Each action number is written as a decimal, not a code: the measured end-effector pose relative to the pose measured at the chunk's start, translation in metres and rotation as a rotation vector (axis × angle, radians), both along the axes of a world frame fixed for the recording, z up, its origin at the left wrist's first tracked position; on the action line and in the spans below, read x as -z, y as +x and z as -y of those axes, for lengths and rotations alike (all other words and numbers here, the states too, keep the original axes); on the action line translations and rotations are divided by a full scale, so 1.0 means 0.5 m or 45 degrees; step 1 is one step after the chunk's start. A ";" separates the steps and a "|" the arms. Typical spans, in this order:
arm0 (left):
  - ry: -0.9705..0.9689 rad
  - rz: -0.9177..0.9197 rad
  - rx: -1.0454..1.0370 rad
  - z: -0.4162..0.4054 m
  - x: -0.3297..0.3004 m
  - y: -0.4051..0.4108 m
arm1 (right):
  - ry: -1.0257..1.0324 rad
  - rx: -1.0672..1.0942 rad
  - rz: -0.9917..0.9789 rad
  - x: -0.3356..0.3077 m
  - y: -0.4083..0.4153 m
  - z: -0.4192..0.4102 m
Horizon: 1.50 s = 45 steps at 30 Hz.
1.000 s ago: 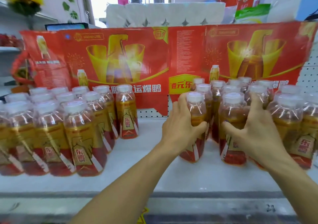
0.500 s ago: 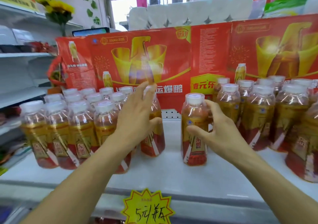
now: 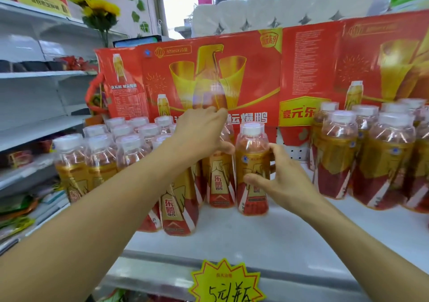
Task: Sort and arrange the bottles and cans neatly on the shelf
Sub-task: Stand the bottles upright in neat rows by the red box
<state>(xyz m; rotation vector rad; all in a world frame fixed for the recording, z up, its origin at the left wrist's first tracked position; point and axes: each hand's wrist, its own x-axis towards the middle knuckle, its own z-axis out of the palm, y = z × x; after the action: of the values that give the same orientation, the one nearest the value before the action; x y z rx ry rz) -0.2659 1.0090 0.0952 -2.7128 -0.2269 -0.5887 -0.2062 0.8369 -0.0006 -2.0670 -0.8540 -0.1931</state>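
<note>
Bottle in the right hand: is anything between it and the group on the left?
Nothing visible. The bottle held by the right hand already stands beside the group's nearest bottle, which the left hand steadies.

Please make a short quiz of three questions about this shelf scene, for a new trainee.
1. True or false: the right hand holds a bottle that stands upright on the shelf.
2. Where is that bottle? A) among the right group of bottles B) beside the left group of bottles C) lying on the shelf
3. Fill in: the left hand rests on the ____ part of a neighbouring bottle.

Key: 1 true; 2 B; 3 upper
</note>
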 end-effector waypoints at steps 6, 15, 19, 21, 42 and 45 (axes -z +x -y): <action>-0.003 -0.172 0.036 -0.019 -0.023 -0.004 | -0.030 0.017 0.019 0.003 0.009 -0.026; 0.039 -0.128 0.087 -0.020 -0.019 -0.043 | 0.022 -0.136 -0.205 0.016 0.013 0.002; -0.092 0.148 0.228 -0.060 0.003 -0.125 | 0.036 -0.112 -0.179 0.019 -0.004 0.020; -0.151 0.279 0.272 -0.081 0.037 -0.161 | 0.069 -0.103 -0.150 0.025 -0.024 0.024; -0.391 0.860 0.420 -0.078 0.194 -0.187 | 0.151 -0.026 0.009 0.060 -0.151 -0.094; -0.231 0.622 0.344 -0.093 0.188 -0.210 | 0.149 -0.037 0.002 0.062 -0.153 -0.091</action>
<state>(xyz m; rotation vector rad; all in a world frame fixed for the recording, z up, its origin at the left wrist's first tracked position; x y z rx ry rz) -0.3709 1.0554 0.0014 -2.7442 -0.0322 -1.3706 -0.2828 0.8825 -0.0316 -1.9449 -0.8534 -0.2235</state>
